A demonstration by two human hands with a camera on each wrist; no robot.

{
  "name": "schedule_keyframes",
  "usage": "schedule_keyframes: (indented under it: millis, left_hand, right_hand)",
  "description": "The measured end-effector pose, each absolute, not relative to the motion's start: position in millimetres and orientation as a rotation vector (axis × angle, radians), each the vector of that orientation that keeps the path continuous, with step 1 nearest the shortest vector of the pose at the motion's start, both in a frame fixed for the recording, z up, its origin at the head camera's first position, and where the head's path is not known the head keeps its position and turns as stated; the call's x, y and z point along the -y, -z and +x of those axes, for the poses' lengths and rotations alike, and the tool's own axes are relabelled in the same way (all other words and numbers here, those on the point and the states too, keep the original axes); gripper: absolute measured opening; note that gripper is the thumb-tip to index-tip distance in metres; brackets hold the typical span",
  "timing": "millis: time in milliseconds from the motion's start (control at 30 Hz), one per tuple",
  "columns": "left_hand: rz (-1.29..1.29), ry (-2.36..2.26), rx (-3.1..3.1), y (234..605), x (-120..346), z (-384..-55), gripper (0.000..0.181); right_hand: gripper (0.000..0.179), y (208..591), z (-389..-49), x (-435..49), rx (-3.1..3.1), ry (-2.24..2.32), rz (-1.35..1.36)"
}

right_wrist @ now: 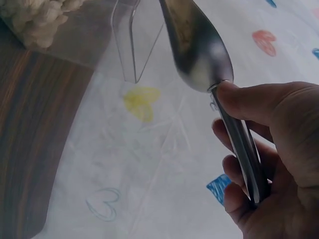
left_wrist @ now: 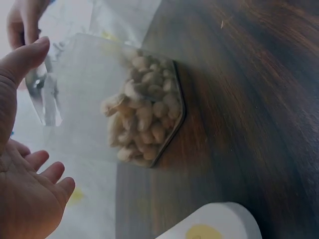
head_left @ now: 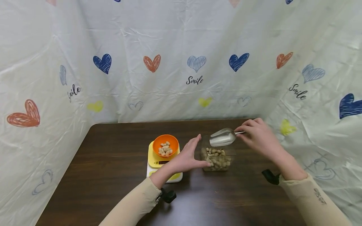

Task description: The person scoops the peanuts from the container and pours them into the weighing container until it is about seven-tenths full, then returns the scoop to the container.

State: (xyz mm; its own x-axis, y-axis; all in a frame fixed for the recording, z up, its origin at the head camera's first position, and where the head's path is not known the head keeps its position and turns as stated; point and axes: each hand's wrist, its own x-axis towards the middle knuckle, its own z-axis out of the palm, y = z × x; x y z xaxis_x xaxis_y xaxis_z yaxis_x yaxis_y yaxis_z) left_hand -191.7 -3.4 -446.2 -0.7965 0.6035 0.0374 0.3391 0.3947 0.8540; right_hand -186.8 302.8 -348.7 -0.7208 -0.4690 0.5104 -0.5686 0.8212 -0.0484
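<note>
My right hand (head_left: 258,137) grips a metal scoop (head_left: 223,138) by its handle, thumb pressed near the neck in the right wrist view. The scoop is over a clear plastic container (head_left: 232,153) partly filled with unshelled peanuts (head_left: 219,160). No peanuts show in the scoop. Beside the container's left side, my left hand (head_left: 185,157) has its thumb and fingers spread apart; whether it touches the wall I cannot tell. To the left, an orange bowl (head_left: 173,140) holds several peanuts and sits on a yellow and white kitchen scale (head_left: 152,161).
Everything stands on a dark wooden table (head_left: 113,163). A pale sheet (head_left: 169,37) printed with hearts hangs behind the table and along both sides. The scale lies close by my left forearm.
</note>
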Motion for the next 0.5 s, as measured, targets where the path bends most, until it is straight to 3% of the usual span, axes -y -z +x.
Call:
schedule_keyframes:
  millis: [500]
  left_hand:
    - [0.752,-1.318,-2.398,453,-18,-208,0.119]
  right_hand:
    - [0.013,346,-195,-286,2.610,0.063,0.911]
